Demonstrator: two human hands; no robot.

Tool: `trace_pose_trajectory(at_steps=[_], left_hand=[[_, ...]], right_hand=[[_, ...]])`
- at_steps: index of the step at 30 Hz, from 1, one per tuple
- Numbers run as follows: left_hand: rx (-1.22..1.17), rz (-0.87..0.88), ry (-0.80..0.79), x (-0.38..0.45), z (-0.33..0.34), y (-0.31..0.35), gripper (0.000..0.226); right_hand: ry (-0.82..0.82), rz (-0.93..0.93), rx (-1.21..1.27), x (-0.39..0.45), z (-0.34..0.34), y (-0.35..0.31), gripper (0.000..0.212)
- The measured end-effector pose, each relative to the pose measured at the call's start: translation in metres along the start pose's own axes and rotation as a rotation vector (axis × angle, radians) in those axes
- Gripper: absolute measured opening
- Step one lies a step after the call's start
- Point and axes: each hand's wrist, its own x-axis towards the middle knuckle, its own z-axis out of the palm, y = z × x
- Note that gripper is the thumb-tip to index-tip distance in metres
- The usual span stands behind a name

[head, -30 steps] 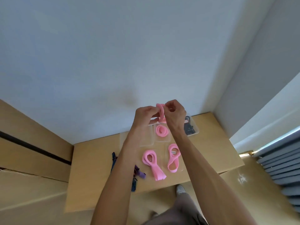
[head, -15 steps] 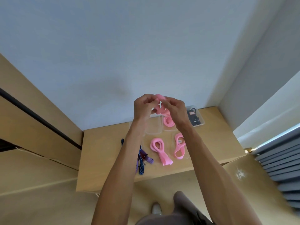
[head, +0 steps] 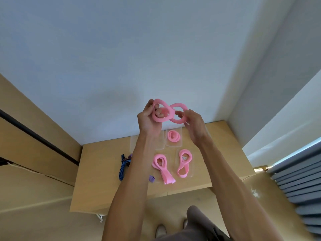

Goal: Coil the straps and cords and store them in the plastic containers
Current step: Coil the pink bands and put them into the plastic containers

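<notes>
A pink strap (head: 171, 113) is twisted into a figure-eight and held up above the table. My left hand (head: 150, 119) grips its left loop with fingers through it. My right hand (head: 195, 126) pinches its right loop. Below, a coiled pink strap (head: 173, 135) lies in a clear plastic container (head: 173, 145). Another pink strap (head: 184, 162) lies looped in a second clear container (head: 192, 174) to the right. A third pink strap (head: 163, 168) rests on the table with its ends trailing toward me.
The wooden table (head: 97, 180) stands against a white wall. A blue strap (head: 122, 168) and a purple strap (head: 152, 178) lie left of my left arm, partly hidden. An empty clear container (head: 160, 141) sits behind my left wrist. Grey blinds (head: 302, 181) are at the right.
The pink strap in my hands has opened from a tight bundle into two wide loops, and my hands have moved apart. The view has shifted slightly.
</notes>
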Motion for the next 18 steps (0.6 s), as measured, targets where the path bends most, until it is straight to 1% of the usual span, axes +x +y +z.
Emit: trace_pose_trajectory(at_steps=[2,4,5,7,9,11,13,15,16,18], left_hand=[[-0.013,-0.018,-0.015,0.003,0.006,-0.007,0.025],[0.023,-0.048,-0.028,0.002,0.013,-0.017,0.025],[0.072,-0.062,-0.029,0.002,0.016,-0.021,0.024],[0.230,-0.059,0.013,0.003,0.018,-0.026,0.017],[0.413,0.006,0.122,0.006,0.012,-0.027,0.013],[0.611,0.072,0.260,0.010,0.000,-0.027,0.018],[0.792,0.105,0.379,0.014,-0.013,-0.030,0.024],[0.953,0.137,0.481,0.018,-0.025,-0.036,0.025],[1.018,0.136,0.509,0.019,-0.030,-0.039,0.023],[1.114,0.077,0.508,0.019,-0.038,-0.046,0.018]], right_hand=[[0.039,0.115,0.001,0.004,-0.011,0.008,0.024],[0.024,0.223,0.079,0.006,-0.016,0.016,0.028],[0.032,0.251,0.103,0.006,-0.018,0.019,0.030],[0.110,0.276,0.142,0.006,-0.024,0.026,0.028],[0.218,0.274,0.150,0.006,-0.035,0.028,0.024],[0.270,0.244,0.131,0.009,-0.047,0.028,0.022],[0.268,0.207,0.159,0.011,-0.055,0.024,0.025],[0.238,0.169,0.196,0.012,-0.059,0.019,0.021],[0.213,0.150,0.215,0.013,-0.059,0.016,0.019],[0.168,0.129,0.250,0.015,-0.056,0.013,0.021]])
